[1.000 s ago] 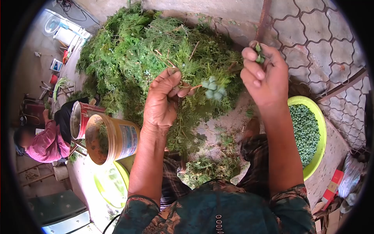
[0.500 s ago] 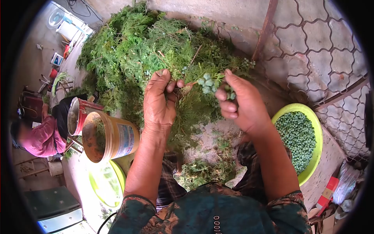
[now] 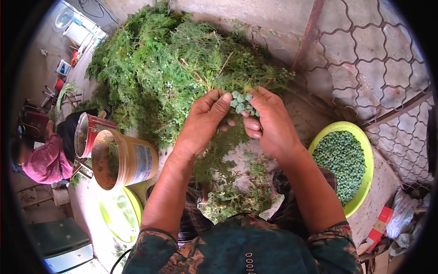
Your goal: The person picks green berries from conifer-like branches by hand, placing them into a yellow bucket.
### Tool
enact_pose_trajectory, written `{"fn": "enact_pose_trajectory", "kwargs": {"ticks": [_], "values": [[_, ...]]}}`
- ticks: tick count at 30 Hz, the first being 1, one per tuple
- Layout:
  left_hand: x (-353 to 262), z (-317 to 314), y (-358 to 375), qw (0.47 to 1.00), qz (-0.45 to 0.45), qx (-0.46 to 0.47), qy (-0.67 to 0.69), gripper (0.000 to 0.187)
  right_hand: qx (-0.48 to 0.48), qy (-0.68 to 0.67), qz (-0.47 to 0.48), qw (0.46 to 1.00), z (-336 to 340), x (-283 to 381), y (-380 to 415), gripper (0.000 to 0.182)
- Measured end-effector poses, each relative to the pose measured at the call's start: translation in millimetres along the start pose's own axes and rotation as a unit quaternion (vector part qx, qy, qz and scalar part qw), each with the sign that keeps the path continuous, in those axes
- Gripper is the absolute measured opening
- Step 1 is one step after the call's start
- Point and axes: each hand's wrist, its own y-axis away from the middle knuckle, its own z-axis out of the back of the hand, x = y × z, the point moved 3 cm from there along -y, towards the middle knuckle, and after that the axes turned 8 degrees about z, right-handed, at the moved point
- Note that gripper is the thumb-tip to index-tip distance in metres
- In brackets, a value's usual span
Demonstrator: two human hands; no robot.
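Between my two hands is a cluster of pale blue-green seed cones (image 3: 239, 103) on a green sprig. My left hand (image 3: 207, 118) pinches at the cluster's left side, thumb against the index finger. Closed around the cluster's right side, my right hand (image 3: 269, 118) has more cones between its fingers. Behind both hands spreads a large heap of green conifer branches (image 3: 141, 59). To the right sits a yellow-green basin (image 3: 368, 171) holding a mass of loose green cones (image 3: 340, 160).
At left stand a tan bucket (image 3: 123, 160), a red bucket (image 3: 86, 132) and a second yellow-green basin (image 3: 121, 212). Another person in a pink top (image 3: 48, 160) sits beyond them. A wire mesh (image 3: 365, 59) leans at the right. Clippings (image 3: 237, 198) lie between my legs.
My left hand has moved right and down to the cone cluster, closing the gap between my hands. The right hand has shifted slightly left. The view has shifted a little.
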Motion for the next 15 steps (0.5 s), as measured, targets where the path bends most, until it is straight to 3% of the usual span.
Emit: {"fn": "enact_pose_trajectory", "kwargs": {"ticks": [2,4,6,10,14,15], "values": [[-2,3,2,1.000,0.021,0.003,-0.023,0.018,-0.009,0.029,0.017,0.999,-2,5,1,0.016],[-2,6,4,0.998,-0.024,0.024,-0.048,0.018,-0.017,0.056,0.034,0.998,0,9,0,0.014],[-3,7,7,0.995,0.033,0.027,-0.090,0.016,0.000,0.068,0.066,0.996,6,15,-1,0.011],[-9,1,8,0.998,0.053,0.023,-0.015,0.014,0.022,0.093,0.055,0.994,7,22,3,0.010],[-12,1,11,0.998,0.039,-0.025,-0.047,0.010,0.025,0.105,0.047,0.993,20,35,6,0.011],[-11,4,11,0.996,0.045,-0.042,-0.067,0.010,-0.022,0.082,0.079,0.993,31,48,5,0.011]]}}
